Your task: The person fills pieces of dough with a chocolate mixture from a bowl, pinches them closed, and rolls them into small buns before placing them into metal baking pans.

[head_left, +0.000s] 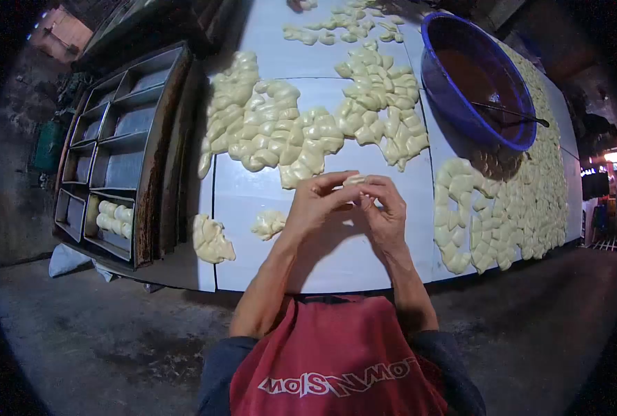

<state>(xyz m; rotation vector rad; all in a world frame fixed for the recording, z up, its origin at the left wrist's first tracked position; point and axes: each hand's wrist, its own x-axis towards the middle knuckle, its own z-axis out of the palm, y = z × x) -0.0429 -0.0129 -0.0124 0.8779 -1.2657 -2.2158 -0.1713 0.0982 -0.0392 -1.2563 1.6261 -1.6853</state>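
Note:
A small piece of pale dough (355,179) is pinched between my two hands above the white table (329,267). My left hand (316,201) grips it from the left, fingers and thumb bent together. From the other side my right hand (384,211) closes on the same piece, its fingertips meeting the left ones and partly covering the dough. Just left of my left wrist lies a small dough lump (269,224), and beyond it a larger flat lump (212,239). A wide spread of dough pieces (274,132) lies past my hands.
On the left stands a divided metal tray (122,161); its nearest compartment holds dough balls (115,218). A blue basin (429,76) with brown liquid and a dark-handled utensil (513,113) sits at the back right. More dough pieces (495,215) cover the table's right side.

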